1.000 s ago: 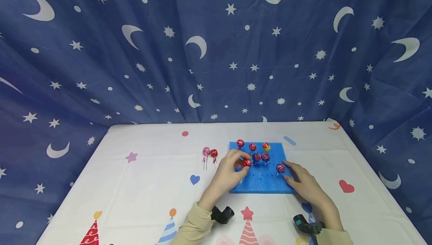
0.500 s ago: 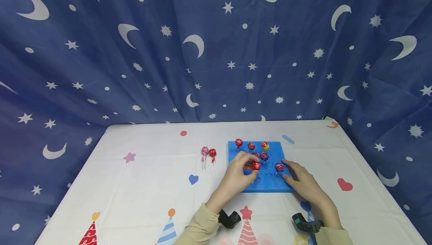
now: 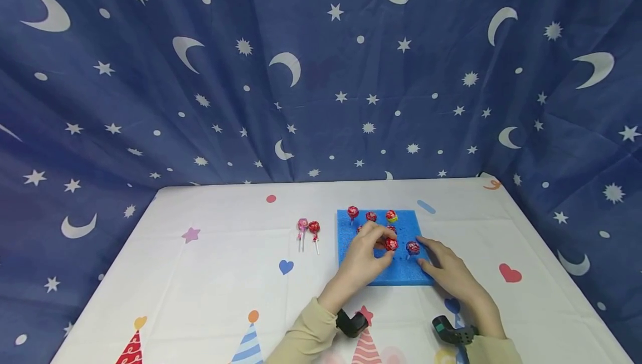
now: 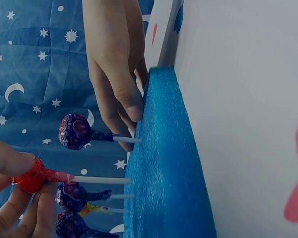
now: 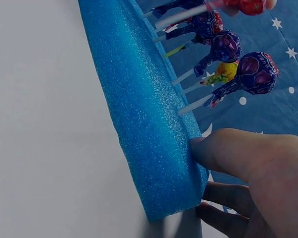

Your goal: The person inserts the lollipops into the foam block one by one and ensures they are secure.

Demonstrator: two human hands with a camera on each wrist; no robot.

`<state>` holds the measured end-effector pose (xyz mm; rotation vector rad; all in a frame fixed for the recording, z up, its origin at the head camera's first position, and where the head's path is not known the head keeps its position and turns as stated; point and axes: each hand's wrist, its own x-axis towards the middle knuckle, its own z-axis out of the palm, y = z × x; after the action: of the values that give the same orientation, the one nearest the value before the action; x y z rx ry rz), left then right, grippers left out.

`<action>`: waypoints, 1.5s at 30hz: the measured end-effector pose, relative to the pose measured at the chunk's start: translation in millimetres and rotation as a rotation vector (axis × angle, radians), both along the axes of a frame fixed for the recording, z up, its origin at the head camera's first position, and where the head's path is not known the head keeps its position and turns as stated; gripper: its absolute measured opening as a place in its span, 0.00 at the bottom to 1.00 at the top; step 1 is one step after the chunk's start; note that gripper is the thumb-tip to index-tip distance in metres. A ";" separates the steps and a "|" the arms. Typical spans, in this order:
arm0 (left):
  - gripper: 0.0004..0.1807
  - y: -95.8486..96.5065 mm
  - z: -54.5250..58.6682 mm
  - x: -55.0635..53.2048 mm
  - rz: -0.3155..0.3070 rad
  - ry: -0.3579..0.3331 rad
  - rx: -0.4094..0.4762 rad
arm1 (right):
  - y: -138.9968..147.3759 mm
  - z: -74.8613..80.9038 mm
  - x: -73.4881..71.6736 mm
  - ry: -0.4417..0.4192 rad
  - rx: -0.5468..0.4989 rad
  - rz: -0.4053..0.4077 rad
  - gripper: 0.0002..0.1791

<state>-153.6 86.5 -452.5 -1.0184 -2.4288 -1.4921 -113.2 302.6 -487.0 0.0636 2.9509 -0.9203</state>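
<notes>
My left hand [image 3: 363, 261] pinches a red-wrapped lollipop [image 3: 392, 244] by its round head over a blue foam board [image 3: 401, 276]. In the left wrist view its white stick [image 4: 102, 180] points at the board's top, the tip right at the surface. My right hand [image 3: 451, 272] rests on the board's right edge. In the right wrist view the thumb [image 5: 213, 148] lies at the top edge and the other fingers touch the end face. A purple-blue lollipop [image 3: 413, 248] stands upright in the board between the hands. Behind the left hand stand more lollipops, some partly hidden.
Left of the board, a pink lollipop [image 3: 302, 223] and a red lollipop [image 3: 314, 227] lie on the white patterned tablecloth [image 3: 225, 275]. At the board's back edge stands a red-and-yellow lollipop [image 3: 392, 216]. A dark blue curtain [image 3: 321, 74] with moons and stars hangs behind the table.
My left hand has moved right across the board with the red lollipop, from its left part toward the purple-blue lollipop at the right. My right hand has stayed at the board's edge.
</notes>
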 end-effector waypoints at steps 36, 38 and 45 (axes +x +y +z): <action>0.12 16.4 -2.3 -2.5 0.030 -0.009 -0.093 | 1.5 0.9 -0.2 0.025 -0.005 0.003 0.32; 0.12 16.8 -2.7 -2.4 0.032 -0.010 -0.080 | 1.8 1.0 -0.2 0.027 -0.004 0.003 0.32; 0.12 17.0 -9.2 0.2 0.062 -0.008 -0.085 | 0.9 -0.3 -0.2 0.030 -0.009 0.008 0.32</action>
<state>-153.4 103.5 -461.7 -0.9451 -2.5242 -1.3875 -113.4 303.6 -487.3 0.0384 2.9719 -0.9414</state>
